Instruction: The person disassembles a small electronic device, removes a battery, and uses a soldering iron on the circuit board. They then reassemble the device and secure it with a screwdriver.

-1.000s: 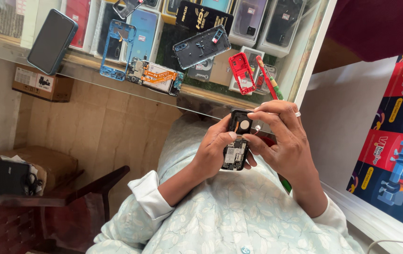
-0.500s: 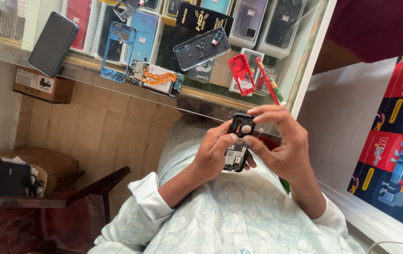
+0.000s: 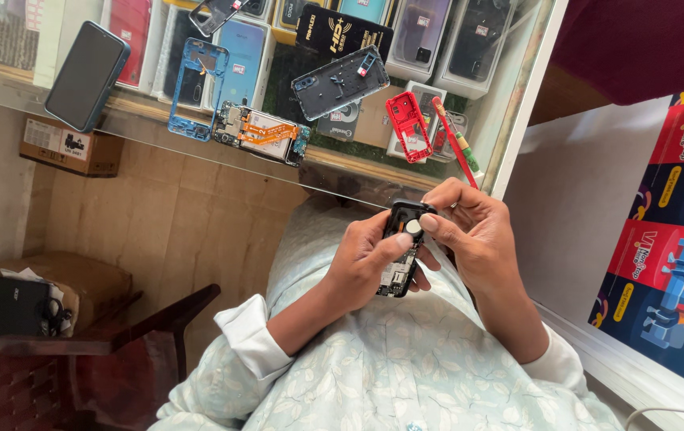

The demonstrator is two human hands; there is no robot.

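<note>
I hold a small opened black phone with its inner board exposed, over my lap. My left hand grips its lower body, thumb laid across the board. My right hand wraps the top end, a fingertip pressing beside a round silver part near the top. On the glass counter lie a red phone frame, a red-handled screwdriver, a grey back cover, a stripped phone board and a blue frame.
A dark phone lies at the counter's left edge. Boxed phone covers fill the case under the glass. A cardboard box sits on a shelf below; a dark wooden chair and a black case stand lower left.
Both hands with the opened phone have shifted slightly; my right fingers have settled closer onto the phone's top end.
</note>
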